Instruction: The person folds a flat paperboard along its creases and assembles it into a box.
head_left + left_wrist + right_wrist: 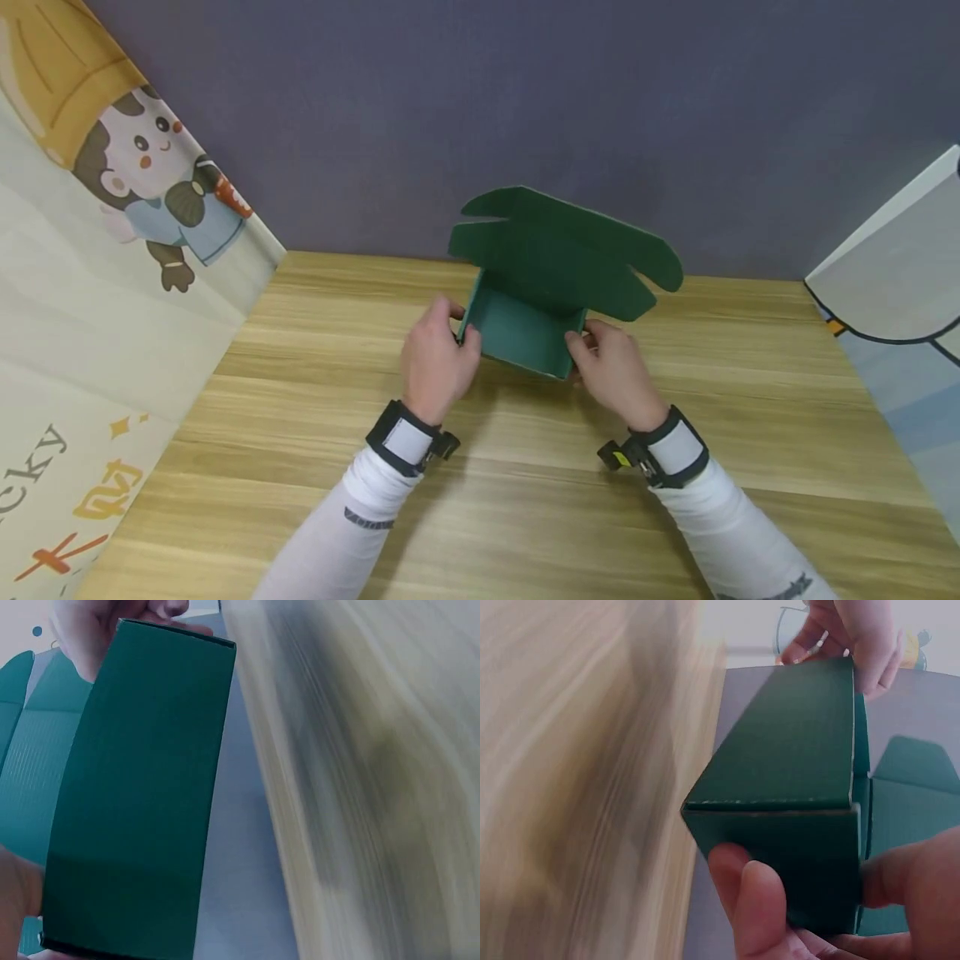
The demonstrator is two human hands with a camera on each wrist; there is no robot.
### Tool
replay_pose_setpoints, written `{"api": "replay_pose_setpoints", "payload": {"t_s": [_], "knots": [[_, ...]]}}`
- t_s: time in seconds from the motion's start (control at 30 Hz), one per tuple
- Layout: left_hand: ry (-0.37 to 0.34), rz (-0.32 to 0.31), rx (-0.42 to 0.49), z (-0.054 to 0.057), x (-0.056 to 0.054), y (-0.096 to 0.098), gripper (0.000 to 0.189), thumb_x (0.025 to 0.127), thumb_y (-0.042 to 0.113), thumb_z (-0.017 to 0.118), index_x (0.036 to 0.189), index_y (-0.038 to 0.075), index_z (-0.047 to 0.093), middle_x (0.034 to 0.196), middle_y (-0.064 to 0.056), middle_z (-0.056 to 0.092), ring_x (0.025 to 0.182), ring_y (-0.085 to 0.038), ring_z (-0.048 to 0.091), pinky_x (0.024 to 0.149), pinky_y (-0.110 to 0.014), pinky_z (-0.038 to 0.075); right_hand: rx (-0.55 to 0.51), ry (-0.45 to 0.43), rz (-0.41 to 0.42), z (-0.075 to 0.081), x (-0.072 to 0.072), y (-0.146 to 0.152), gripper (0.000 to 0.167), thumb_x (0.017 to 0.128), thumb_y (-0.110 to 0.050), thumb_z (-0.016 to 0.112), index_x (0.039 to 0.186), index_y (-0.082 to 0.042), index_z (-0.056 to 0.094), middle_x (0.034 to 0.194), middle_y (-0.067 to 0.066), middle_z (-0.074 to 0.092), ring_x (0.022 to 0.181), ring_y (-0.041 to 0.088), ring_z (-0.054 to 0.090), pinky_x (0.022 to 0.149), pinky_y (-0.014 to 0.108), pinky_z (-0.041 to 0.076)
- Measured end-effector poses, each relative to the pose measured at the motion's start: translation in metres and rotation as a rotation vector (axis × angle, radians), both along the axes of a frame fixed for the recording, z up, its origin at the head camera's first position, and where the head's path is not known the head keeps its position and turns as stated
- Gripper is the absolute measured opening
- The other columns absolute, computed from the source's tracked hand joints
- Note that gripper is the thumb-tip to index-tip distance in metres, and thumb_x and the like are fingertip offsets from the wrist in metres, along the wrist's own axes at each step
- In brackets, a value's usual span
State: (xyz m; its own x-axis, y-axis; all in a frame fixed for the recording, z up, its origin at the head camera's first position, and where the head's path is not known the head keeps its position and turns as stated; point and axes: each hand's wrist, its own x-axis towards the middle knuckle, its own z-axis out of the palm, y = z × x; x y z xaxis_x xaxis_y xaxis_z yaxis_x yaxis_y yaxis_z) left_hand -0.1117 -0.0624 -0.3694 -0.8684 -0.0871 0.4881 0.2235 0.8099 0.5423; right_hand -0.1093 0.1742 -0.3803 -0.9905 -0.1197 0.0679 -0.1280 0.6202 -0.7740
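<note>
A green cardboard box [525, 329] is held between both hands, its flapped lid [562, 250] raised at the back and its inside bare. My left hand [441, 354] grips the left side wall, thumb over the rim. On the opposite wall, my right hand [611, 367] pinches with the thumb inside and fingers outside. The left wrist view shows the front wall [142, 787] of the box spanning both hands. In the right wrist view, fingers [759, 907] press against the outer side wall [780, 855], and the box shows above the wooden surface.
A wood-grain table [525, 517] lies beneath the arms. Behind it rises a dark grey-purple backdrop [375, 125]. A cartoon-printed sheet [97, 333] borders the left, and another printed sheet [900, 275] borders the right. Each wrist wears a black strap with a small camera.
</note>
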Motion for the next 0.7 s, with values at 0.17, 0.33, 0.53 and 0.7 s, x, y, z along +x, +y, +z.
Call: {"api": "replay_pose_setpoints", "payload": {"t_s": [0.17, 0.33, 0.53, 0.7], "knots": [[-0.094, -0.112, 0.033, -0.001, 0.001, 0.001, 0.039, 0.082, 0.016, 0.064, 0.121, 0.013, 0.063, 0.096, -0.001, 0.065, 0.059, -0.008, 0.055, 0.049, -0.024, 0.045, 0.067, -0.006, -0.016, 0.004, -0.006, 0.008, 0.032, 0.101, -0.028, 0.045, 0.117, -0.004, 0.060, 0.081, 0.012, 0.068, 0.052, 0.018, 0.064, 0.049, 0.031, 0.050], [-0.250, -0.198, 0.138, -0.004, 0.002, -0.002, 0.042, 0.090, 0.033, 0.063, 0.128, 0.015, 0.060, 0.090, 0.000, 0.063, 0.055, -0.010, 0.056, 0.049, -0.028, 0.047, 0.156, 0.036, -0.021, 0.005, -0.004, 0.012, 0.025, 0.100, -0.026, 0.046, 0.101, -0.007, 0.063, 0.069, 0.006, 0.061, 0.048, 0.015, 0.054, 0.045, 0.031, 0.044], [-0.342, -0.184, 0.299, -0.008, -0.001, -0.008, 0.049, 0.091, 0.060, 0.052, 0.099, 0.015, 0.070, 0.081, 0.001, 0.065, 0.057, -0.013, 0.060, 0.055, -0.030, 0.049, 0.224, 0.057, -0.004, 0.005, 0.002, 0.010, 0.023, 0.097, -0.023, 0.049, 0.090, -0.007, 0.063, 0.067, 0.005, 0.060, 0.051, 0.016, 0.050, 0.048, 0.030, 0.041], [-0.402, -0.138, 0.388, -0.011, -0.004, -0.014, 0.057, 0.090, 0.066, 0.048, 0.086, 0.012, 0.067, 0.064, -0.004, 0.065, 0.054, -0.021, 0.065, 0.052, -0.033, 0.048, 0.260, 0.056, 0.008, 0.005, 0.011, 0.006, 0.022, 0.096, -0.022, 0.050, 0.092, -0.006, 0.064, 0.071, 0.006, 0.062, 0.052, 0.015, 0.050, 0.049, 0.029, 0.041]]}}
